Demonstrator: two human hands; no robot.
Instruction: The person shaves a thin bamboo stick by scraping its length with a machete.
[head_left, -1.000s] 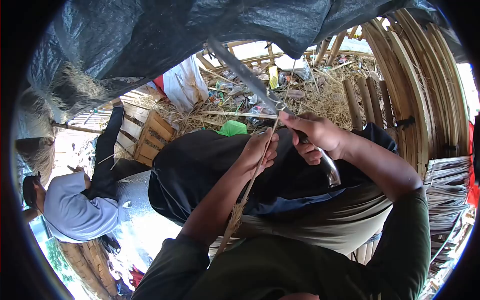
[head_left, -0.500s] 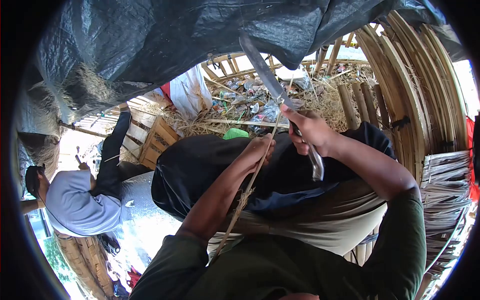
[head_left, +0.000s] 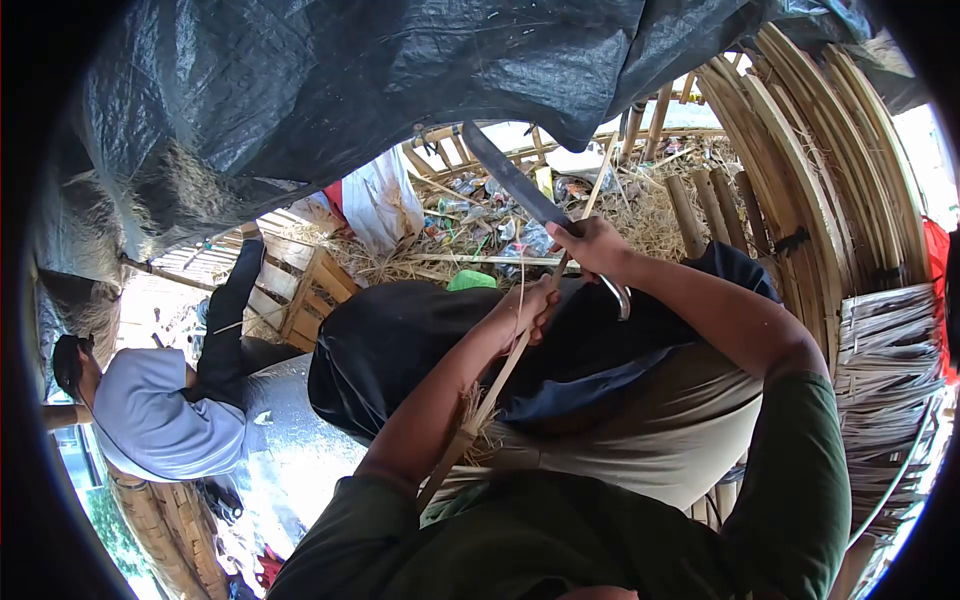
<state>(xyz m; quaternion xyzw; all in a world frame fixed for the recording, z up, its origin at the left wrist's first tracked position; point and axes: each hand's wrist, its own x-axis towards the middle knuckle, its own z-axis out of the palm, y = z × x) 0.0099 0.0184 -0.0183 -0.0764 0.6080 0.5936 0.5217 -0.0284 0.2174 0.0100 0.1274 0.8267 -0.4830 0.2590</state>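
Note:
My right hand (head_left: 592,250) is closed round the handle of a machete (head_left: 512,180), whose long dark blade points up and to the left; the curved metal end of the handle shows below the hand. Across the blade near my right hand runs a thin bamboo strip (head_left: 510,370). My left hand (head_left: 530,308) is wrapped round this strip lower down, over my dark-clad lap. From there the strip slants down past my left forearm to my shirt. Frayed fibres (head_left: 480,405) hang about its lower part.
Dark plastic sheeting (head_left: 400,80) hangs low overhead. Split bamboo poles (head_left: 810,160) stand at right above bundled strips (head_left: 885,360). Litter and straw (head_left: 500,225) cover the ground ahead, beside a wooden crate (head_left: 315,300). A person in a grey shirt (head_left: 170,405) sits at left.
The strip now lies flatter side toward me and reaches higher beyond the blade. The machete and my right hand have shifted slightly down and left. My left hand has moved a little right.

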